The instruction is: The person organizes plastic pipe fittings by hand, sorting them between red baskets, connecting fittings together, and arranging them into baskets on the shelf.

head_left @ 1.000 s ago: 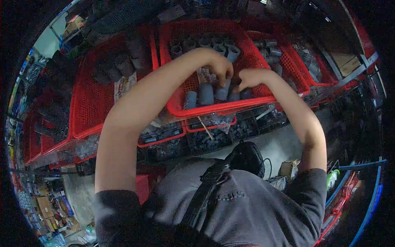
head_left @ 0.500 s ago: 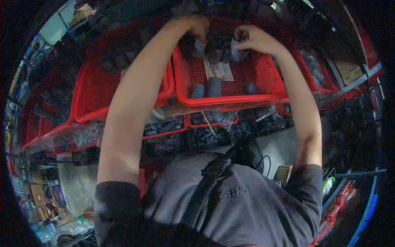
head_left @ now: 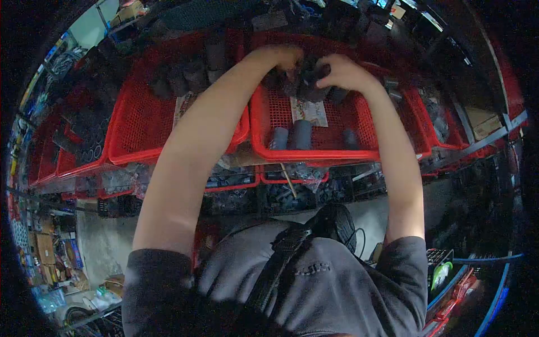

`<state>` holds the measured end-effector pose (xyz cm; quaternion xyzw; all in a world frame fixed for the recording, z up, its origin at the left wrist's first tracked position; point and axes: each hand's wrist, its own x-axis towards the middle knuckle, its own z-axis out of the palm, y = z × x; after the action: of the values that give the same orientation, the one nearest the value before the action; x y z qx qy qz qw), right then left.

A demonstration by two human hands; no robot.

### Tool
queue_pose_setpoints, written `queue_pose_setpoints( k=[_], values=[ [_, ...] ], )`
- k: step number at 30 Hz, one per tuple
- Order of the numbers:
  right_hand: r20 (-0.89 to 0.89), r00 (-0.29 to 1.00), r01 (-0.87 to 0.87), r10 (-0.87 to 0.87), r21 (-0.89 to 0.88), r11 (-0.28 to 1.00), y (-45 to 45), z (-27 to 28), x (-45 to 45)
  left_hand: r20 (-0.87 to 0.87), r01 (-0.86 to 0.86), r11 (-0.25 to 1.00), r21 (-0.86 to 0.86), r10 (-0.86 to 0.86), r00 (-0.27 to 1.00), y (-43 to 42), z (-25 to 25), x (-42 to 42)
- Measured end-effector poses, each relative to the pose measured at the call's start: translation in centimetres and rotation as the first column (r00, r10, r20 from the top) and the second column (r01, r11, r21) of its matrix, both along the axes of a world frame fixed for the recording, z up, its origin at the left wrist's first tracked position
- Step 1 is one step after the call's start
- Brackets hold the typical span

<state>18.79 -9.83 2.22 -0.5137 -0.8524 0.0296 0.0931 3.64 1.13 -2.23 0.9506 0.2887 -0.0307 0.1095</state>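
Both hands reach into the far part of a red mesh basket holding grey cylindrical pipe fittings. My left hand bends down over the dark pieces at the back, its fingers closed and partly in shadow; what they hold is hard to make out. Just to its right, my right hand curls its thumb and fingers around a dark grey pipe fitting, close to the other pieces. Near the basket's front wall stand a larger grey fitting and a smaller one. A printed paper lies on the mesh floor.
Another red basket with dark fittings adjoins on the left, partly behind my left forearm. More red baskets line the shelf on both sides. Below, a lower shelf carries bins of small parts, and a thin wooden stick slants there.
The view has shifted, so the baskets appear lower and slightly right. My hands have come closer together, and the light-grey fittings seen at each hand before now look dark or hidden.
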Motion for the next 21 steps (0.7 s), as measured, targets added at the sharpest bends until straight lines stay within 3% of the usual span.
queue_pose_setpoints(
  k=[2,4,8,10,14,16,17,19,21],
  values=[
    [0.003,1.0,-0.025,0.024,0.077,0.997,0.1,-0.5,0.3,0.052,0.021,1.0,-0.023,-0.019,0.998,-0.2,-0.2,0.2],
    [-0.164,0.968,0.141,-0.188,-0.262,0.955,-0.5,0.5,-0.3,-0.065,-0.011,1.0,0.017,0.012,0.998,0.1,-0.6,1.0],
    [-0.245,0.945,0.124,-0.216,-0.343,0.931,-0.3,0.3,-0.4,-0.061,0.168,0.986,0.022,-0.166,0.984,0.0,-1.0,0.9],
    [-0.21,0.955,0.146,-0.209,-0.28,0.949,-0.7,0.3,-0.6,-0.059,-0.021,0.999,0.041,0.024,0.998,-1.1,-0.6,1.2],
    [-0.189,0.978,0.06,-0.091,-0.164,0.985,-0.1,-0.5,-0.2,-0.04,-0.068,0.996,0.065,0.071,0.997,-3.3,1.2,0.2],
    [-0.078,0.991,-0.095,0.106,0.142,0.985,-0.2,-0.7,-0.1,-0.013,0.016,0.981,0.195,-0.014,1.0,-2.6,0.7,0.4],
    [-0.08,0.991,-0.094,0.106,0.142,0.985,-0.1,-0.7,-0.1,-0.015,0.017,0.981,0.195,-0.014,1.0,-2.4,0.3,0.5],
    [-0.126,0.99,-0.067,0.062,-0.032,0.997,0.3,-0.6,-0.2,-0.017,-0.08,0.982,0.174,0.084,0.996,-1.7,-0.6,0.5],
    [-0.114,0.991,-0.068,0.067,-0.001,0.998,0.6,-1.1,-0.4,-0.014,-0.071,0.992,0.105,0.072,0.997,-1.0,-1.2,1.1]
  ],
)
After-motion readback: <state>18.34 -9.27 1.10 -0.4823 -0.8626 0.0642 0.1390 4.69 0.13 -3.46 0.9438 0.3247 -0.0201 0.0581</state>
